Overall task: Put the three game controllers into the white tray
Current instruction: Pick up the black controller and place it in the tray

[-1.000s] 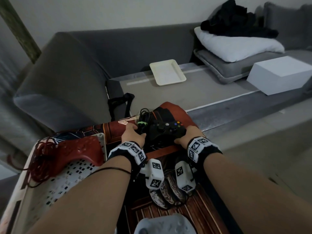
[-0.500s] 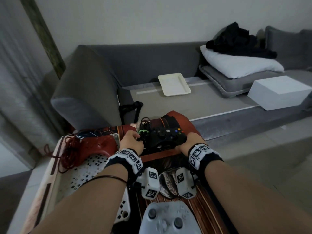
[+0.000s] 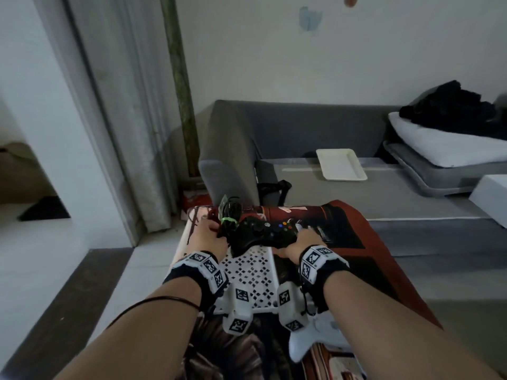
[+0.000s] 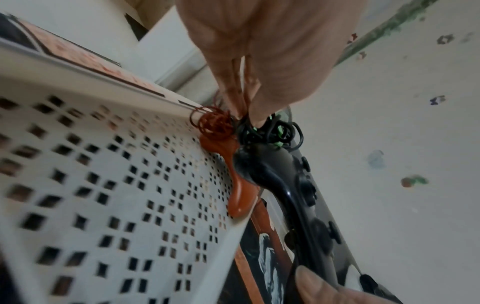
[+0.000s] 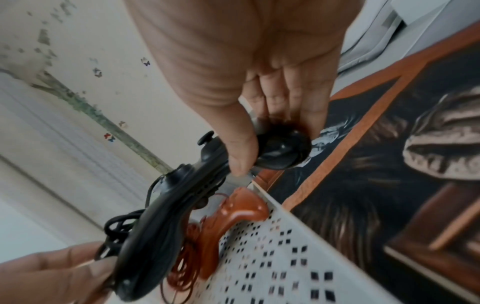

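Observation:
I hold a black wired controller (image 3: 263, 233) in both hands just above the white perforated tray (image 3: 247, 272). My left hand (image 3: 212, 233) pinches its bundled black cable (image 4: 272, 131). My right hand (image 3: 299, 242) grips the controller's right handle (image 5: 283, 150). A red controller (image 4: 239, 185) with a coiled red cord (image 5: 182, 275) lies in the tray's far corner, beneath the black controller (image 5: 166, 209). A white controller (image 3: 310, 341) lies on the patterned mat (image 3: 365, 259) under my right forearm, partly hidden.
A grey sofa (image 3: 274, 124) stands beyond the mat, with a plain cream tray (image 3: 340, 164) on its seat, a white pillow (image 3: 450, 144) and a white box (image 3: 491, 198) to the right. A curtain (image 3: 123, 119) and a pale floor are at the left.
Both hands have carried the black controller up and to the left, from the patterned mat to over the perforated tray. The head view has tilted up and swung left.

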{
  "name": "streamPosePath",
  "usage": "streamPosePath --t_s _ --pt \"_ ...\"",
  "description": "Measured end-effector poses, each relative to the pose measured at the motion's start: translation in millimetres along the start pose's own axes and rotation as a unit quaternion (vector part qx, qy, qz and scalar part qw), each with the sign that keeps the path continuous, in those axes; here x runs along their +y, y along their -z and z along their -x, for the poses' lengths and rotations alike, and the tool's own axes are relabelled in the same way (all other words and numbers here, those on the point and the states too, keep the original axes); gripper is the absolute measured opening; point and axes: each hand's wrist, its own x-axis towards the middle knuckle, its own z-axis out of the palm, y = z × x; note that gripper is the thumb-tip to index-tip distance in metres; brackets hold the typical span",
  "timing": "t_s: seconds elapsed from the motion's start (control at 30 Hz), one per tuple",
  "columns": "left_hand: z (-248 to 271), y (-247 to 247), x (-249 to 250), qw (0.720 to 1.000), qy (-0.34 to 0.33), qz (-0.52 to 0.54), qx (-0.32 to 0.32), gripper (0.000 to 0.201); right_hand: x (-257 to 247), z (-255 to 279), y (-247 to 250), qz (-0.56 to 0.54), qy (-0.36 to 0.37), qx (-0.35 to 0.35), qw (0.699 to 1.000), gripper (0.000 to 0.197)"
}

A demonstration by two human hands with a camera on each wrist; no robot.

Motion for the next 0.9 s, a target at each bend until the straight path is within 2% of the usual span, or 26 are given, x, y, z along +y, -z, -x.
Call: streamPosePath --t_s 0.17,0.27,0.33,0.47,0.63,0.77,0.9 --pt "4 22 -37 0.998 0.054 0.016 0.026 0.023 -19 7 -35 0.014 0.008 -0.018 1.0 0.052" --pt "2 24 -50 0.997 0.067 0.018 0.021 0.023 -24 8 -52 0.03 0.002 -0.032 0.999 0.054" --pt "2 24 -55 0.997 0.071 0.002 0.019 0.023 -27 5 -59 0.041 0.002 -0.033 0.999 0.049" --pt "0 19 -66 0.995 0.083 -0.038 -0.026 0.027 -27 -2 -70 0.072 -0.002 -0.027 0.997 0.043" --pt "-1 16 -63 0.993 0.078 -0.079 -0.051 0.046 -33 -10 -83 0.107 -0.007 0.005 0.994 0.038" --pt "-6 10 -60 0.979 0.056 -0.185 -0.063 0.072 -37 -15 -93 0.117 0.002 0.022 0.993 0.036" --pt "-15 2 -60 0.973 0.052 -0.217 -0.066 0.064 -33 -23 -99 0.114 0.028 0.038 0.992 0.037"
